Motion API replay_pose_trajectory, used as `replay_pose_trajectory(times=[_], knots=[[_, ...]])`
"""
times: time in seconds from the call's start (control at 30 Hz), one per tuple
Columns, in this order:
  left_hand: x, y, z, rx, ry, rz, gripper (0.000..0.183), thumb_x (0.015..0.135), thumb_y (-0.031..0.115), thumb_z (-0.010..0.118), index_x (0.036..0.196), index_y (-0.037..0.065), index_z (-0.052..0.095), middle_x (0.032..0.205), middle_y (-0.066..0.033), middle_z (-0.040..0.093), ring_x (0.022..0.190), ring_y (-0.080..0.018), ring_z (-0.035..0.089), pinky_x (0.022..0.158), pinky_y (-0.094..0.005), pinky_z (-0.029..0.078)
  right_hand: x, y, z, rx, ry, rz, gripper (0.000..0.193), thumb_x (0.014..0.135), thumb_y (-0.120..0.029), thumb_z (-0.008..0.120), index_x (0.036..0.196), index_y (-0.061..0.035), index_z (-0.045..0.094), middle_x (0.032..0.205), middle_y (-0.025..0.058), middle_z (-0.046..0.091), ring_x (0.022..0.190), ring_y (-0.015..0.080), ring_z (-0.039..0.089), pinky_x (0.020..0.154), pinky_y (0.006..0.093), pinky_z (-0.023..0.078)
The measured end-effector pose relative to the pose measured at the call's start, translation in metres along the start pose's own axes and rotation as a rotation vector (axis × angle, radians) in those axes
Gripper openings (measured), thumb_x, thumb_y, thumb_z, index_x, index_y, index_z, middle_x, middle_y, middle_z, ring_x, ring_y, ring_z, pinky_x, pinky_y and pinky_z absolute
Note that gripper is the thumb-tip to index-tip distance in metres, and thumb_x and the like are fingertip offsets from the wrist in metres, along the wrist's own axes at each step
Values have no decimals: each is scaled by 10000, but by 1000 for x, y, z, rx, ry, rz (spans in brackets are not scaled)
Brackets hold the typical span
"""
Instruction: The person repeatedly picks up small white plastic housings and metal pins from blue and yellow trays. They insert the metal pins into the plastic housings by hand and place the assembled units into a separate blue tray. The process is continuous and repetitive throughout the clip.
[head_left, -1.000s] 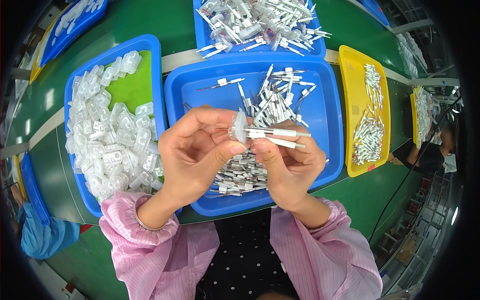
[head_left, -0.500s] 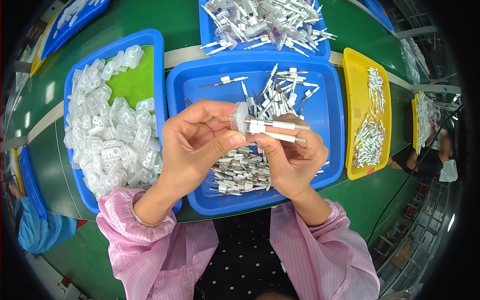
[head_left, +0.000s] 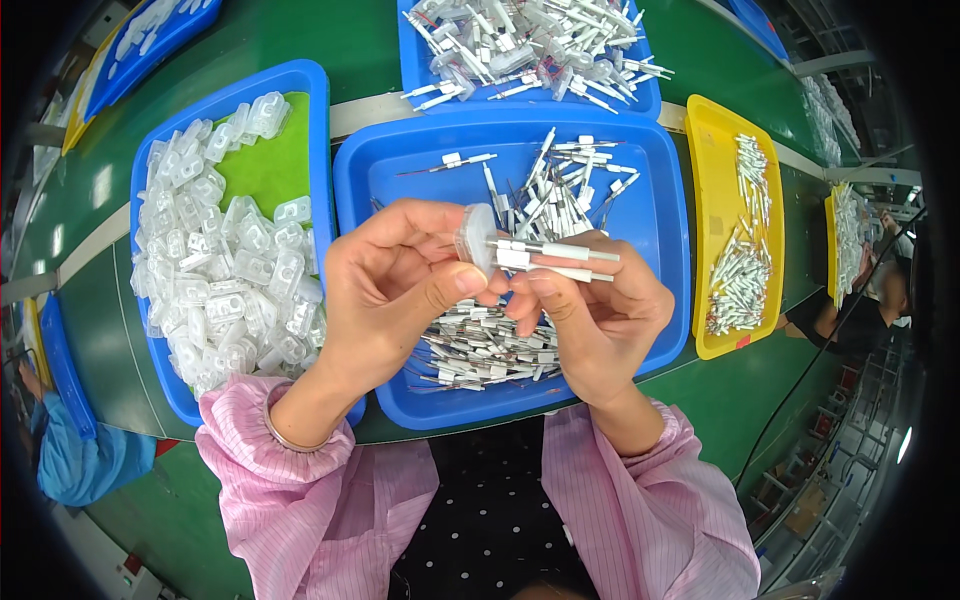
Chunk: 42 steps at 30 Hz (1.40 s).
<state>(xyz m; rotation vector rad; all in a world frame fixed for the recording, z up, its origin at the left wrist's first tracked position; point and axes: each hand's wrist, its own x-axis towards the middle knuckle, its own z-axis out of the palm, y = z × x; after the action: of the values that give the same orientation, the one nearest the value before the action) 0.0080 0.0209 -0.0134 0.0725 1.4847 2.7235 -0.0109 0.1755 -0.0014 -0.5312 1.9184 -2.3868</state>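
Observation:
My left hand (head_left: 390,295) pinches a clear plastic cap (head_left: 474,240) between thumb and fingers. Two white rods with metal sections (head_left: 555,257) stick out of the cap's right side, joined near it by a small white block. My right hand (head_left: 600,315) has its thumb and fingers closed on these rods. Both hands are above a blue tray (head_left: 365,160) where many similar white-and-metal rod parts (head_left: 490,345) lie in heaps. The ends inside the cap are hidden by my left fingers.
At left, a blue tray (head_left: 318,150) with a green liner holds heaped clear plastic caps (head_left: 220,270). Beyond, another blue tray (head_left: 650,95) carries capped rod assemblies (head_left: 530,45). A yellow tray (head_left: 710,125) of white rods stands right. A blue-sleeved person (head_left: 90,450) is at far left.
My right hand has shifted slightly right and down along the rods. The thin red wires seen left of the cap no longer show. My left hand stays almost still.

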Motion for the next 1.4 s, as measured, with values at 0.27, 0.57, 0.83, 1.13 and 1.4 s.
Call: replay_pose_trajectory(times=[0.27,0.57,0.83,1.13,1.4], knots=[[-4,-4,5,57,2,74,296,796,22,604,1051,-61,480,972,-156,585,826,-173,592,701,-283,502,0,-1,1,-14,26,11,149,746,116,597,890,79,590,803,153,597,621,132,596,492,207,478],[16,54,-50,1960,294,348,222,669,-49,576,890,-29,591,883,-169,568,827,-336,515,739,-400,447,86,-39,-65,-452,35,61,96,788,-39,612,836,44,604,653,64,600,577,94,576,490,195,445],[16,54,-70,1833,241,-78,223,654,-46,575,873,-15,610,843,-173,553,822,-342,523,736,-410,435,249,-12,-133,-684,23,362,126,695,-41,550,682,79,585,689,244,597,614,376,578,580,409,465],[13,55,-66,1820,338,130,82,686,7,620,753,-32,596,802,-161,587,786,-314,559,677,-368,444,137,-12,-85,-1349,-282,-363,59,718,-30,553,695,-9,602,605,174,558,517,255,557,517,346,435],[16,48,-32,555,291,32,116,780,92,632,815,23,546,767,-124,634,583,-80,504,523,-197,382,44,19,-80,-1503,-381,47,88,664,-32,553,745,1,550,687,162,566,637,365,575,583,444,457]])
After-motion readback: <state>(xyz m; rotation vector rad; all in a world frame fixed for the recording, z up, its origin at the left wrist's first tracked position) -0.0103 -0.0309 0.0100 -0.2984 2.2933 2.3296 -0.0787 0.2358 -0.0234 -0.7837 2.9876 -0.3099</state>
